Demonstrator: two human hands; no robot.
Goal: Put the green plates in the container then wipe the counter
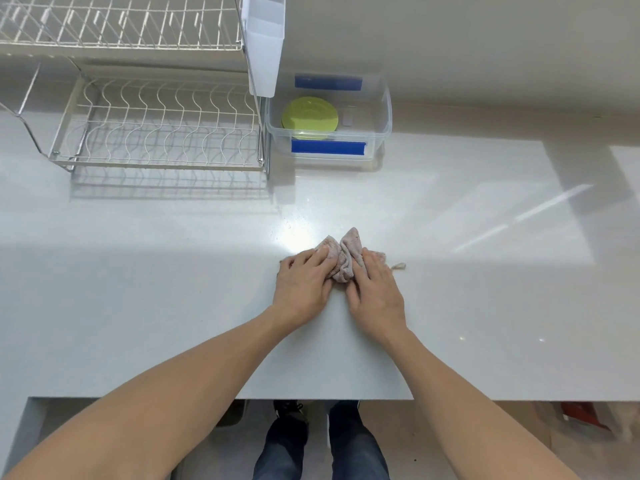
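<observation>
Green plates (310, 117) lie stacked inside a clear plastic container (381, 112) with blue tape, at the back of the white counter (138, 289). A bunched pinkish cloth (343, 258) rests on the counter's middle. My left hand (303, 284) presses on the cloth's left side, and my right hand (375, 292) presses on its right side. Both hands lie palm down, fingers on the cloth, which bulges up between them.
A two-tier wire dish rack (156, 126) with no dishes in it stands at the back left, with a white plastic holder (265, 43) hung on its right end. The counter's front edge (485, 399) runs below my forearms.
</observation>
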